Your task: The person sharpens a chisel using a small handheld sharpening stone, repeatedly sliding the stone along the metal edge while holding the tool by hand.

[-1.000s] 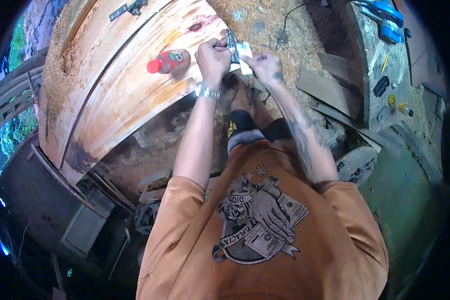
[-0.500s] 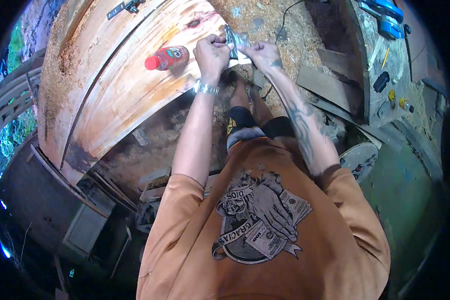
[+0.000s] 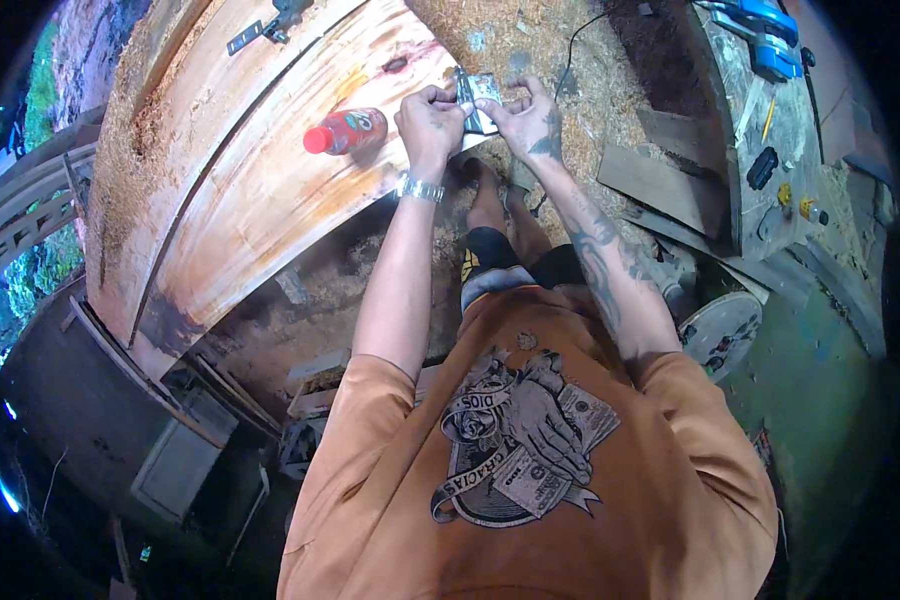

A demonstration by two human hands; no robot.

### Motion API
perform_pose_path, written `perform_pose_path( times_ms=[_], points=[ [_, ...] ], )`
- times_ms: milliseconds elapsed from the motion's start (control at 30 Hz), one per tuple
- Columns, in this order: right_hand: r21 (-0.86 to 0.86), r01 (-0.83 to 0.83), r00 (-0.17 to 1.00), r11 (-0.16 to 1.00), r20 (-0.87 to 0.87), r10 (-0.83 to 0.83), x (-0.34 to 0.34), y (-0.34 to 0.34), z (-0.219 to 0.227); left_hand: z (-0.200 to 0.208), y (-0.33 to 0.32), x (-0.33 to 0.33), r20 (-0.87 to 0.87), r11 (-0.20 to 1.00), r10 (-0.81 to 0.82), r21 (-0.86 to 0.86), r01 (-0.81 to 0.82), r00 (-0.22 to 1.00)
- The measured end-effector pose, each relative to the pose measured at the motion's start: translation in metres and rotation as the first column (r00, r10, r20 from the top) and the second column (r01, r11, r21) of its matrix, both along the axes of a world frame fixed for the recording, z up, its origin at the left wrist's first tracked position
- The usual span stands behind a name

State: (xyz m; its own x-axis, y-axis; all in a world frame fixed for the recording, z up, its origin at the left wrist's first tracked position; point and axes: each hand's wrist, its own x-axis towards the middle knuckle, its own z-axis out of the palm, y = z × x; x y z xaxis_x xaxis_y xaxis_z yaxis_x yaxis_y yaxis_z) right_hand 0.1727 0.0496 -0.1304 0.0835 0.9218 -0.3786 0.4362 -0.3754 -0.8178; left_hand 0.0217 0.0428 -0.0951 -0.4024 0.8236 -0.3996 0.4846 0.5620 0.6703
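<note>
A small flat packet [image 3: 483, 92], dark on its left side and pale with print on its right, is held between my two hands above the tip of a wooden slab [image 3: 270, 190]. My left hand [image 3: 430, 128], with a metal watch at its wrist, pinches the packet's dark left edge. On the other side, the thumb of my right hand [image 3: 532, 122] presses against the pale face, its fingers bent behind. Whether the packet is open cannot be made out. Left of my left hand, a red bottle [image 3: 348, 132] with a red cap lies on its side on the slab.
Sawdust covers the slab's far left side and the floor [image 3: 515, 40]. A black-and-blue tool lies at the slab's top edge. On the right, a bench [image 3: 745, 215] carries a blue power tool [image 3: 770, 45], a pencil [image 3: 770, 118] and a black object [image 3: 762, 168]. Boards [image 3: 660, 185] lean beside it.
The packet, smeared by motion before, now shows its pale printed face. My right hand has turned, its fingers raised and its thumb on the packet. The whole view has shifted slightly.
</note>
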Motion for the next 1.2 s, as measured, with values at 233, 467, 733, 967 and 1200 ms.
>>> perform_pose_path(
  times_ms=[233,467,733,967,1200],
  points=[
    [0.344,-0.326,0.944,0.881,0.059,0.326,0.004,-0.003,0.01,-0.007,-0.002,-0.003,0.094,0.998,0.048,0.039,-0.052,0.994],
    [0.219,-0.464,0.884,0.858,0.052,0.464,0.016,-0.007,0.013,-0.006,-0.002,0.0,0.026,1.0,0.016,0.001,-0.016,1.0],
    [0.122,-0.386,0.922,0.914,0.025,0.386,0.007,-0.012,0.016,-0.013,-0.003,-0.003,0.021,0.996,0.025,0.085,-0.027,0.999],
    [0.16,-0.414,0.91,0.896,0.044,0.413,0.015,-0.041,0.015,-0.015,-0.008,-0.004,0.042,0.995,0.042,0.085,-0.045,0.998],
    [0.091,-0.39,0.92,0.916,0.086,0.383,0.002,0.005,0.021,-0.007,-0.006,-0.002,0.093,0.996,0.016,0.085,-0.024,0.996]
  ],
)
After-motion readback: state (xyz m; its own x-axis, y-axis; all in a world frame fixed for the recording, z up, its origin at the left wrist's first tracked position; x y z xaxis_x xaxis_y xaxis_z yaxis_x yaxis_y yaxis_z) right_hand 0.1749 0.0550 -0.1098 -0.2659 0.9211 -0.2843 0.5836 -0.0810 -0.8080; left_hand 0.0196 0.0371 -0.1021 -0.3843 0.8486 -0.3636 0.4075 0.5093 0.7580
